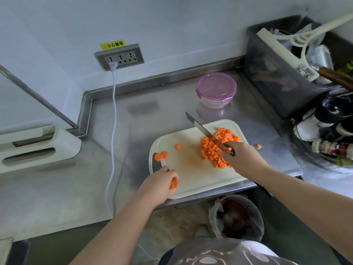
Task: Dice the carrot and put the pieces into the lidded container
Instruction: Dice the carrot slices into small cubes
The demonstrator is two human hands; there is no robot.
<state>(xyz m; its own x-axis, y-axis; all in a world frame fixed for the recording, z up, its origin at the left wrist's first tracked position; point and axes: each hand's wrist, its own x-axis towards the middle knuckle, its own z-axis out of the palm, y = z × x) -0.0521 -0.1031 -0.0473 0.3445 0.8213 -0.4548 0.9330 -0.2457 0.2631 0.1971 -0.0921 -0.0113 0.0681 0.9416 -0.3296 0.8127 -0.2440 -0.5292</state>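
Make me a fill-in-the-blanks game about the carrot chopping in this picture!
1. The right hand grips a ____.
2. The left hand pinches pieces of ____.
3. The diced pile lies on the white cutting ____.
4. The container has its lid ____ (on or off).

Missing words: knife, carrot, board, on.

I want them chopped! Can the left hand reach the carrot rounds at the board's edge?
Probably yes: carrot rounds lie just past the left hand, nothing between, though it holds a carrot piece.
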